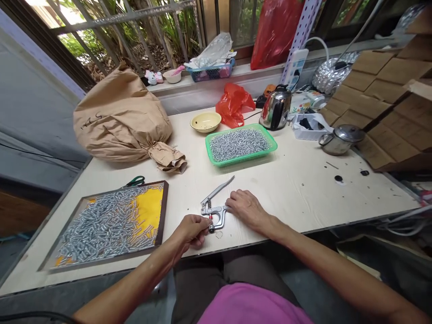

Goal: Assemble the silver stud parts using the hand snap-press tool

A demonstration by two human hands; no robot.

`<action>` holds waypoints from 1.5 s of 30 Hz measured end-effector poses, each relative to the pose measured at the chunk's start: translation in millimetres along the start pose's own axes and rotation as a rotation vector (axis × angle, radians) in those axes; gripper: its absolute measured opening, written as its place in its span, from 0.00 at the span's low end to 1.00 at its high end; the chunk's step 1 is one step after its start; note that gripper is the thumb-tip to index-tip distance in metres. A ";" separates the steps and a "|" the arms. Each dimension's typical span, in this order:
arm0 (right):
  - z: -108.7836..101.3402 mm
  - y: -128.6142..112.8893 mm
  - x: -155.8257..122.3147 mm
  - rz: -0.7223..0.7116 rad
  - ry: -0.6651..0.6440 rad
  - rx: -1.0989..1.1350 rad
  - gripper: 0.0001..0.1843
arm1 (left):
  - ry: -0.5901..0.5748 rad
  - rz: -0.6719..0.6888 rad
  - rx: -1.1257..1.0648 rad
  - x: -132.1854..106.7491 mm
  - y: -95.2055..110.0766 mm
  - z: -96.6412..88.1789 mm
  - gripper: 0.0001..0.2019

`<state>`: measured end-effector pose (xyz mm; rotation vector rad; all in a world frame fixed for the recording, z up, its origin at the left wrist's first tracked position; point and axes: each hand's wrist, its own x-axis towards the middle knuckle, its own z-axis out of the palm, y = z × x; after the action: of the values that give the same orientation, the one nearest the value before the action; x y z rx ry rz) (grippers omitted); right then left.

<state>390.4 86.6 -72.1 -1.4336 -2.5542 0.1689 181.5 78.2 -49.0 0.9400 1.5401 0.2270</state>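
Hand-held snap pliers (221, 217) lie on the table in front of me, with a grey body, a spring, a small red part and the upper lever raised. My left hand (195, 228) is at their jaw, thumb and fingertips pinched together beside the red part. Whatever is between those fingertips is too small to make out. Curled over the handle end on the other side is my right hand (248, 209). To the left, a shallow tray (165, 211) with a yellow bottom holds many small silvery metal cylinders (104, 225).
Behind the pliers stands a green basket (243, 159) full of small metal pieces. Further back are a cream bowl (205, 122), a red plastic bag (232, 104) and a kettle (276, 108). A brown paper sack (121, 117), green-handled scissors (136, 181) and a lidded metal pot (342, 140) also sit here.
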 end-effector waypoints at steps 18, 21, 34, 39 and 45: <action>-2.8 41.3 65.5 -0.125 -0.024 -0.098 0.09 | 0.012 0.010 0.030 4.4 -8.3 6.3 0.26; -15.7 38.7 54.1 -0.132 -0.074 0.056 0.17 | 0.006 -0.003 0.041 4.2 -9.2 6.4 0.26; -25.7 24.2 10.8 -0.196 -0.103 0.100 0.31 | 0.111 0.042 0.192 -4.0 -16.0 4.6 0.22; -26.7 13.0 3.8 -0.128 -0.122 0.090 0.31 | 0.428 0.721 0.626 -7.4 -8.1 9.5 0.15; -27.9 12.1 5.7 0.006 -0.180 0.046 0.40 | 0.279 0.959 1.029 25.0 18.6 26.1 0.33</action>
<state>404.1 97.8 -46.7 -1.4713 -2.6674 0.3721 215.1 97.3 -61.6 2.5344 1.2974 0.2345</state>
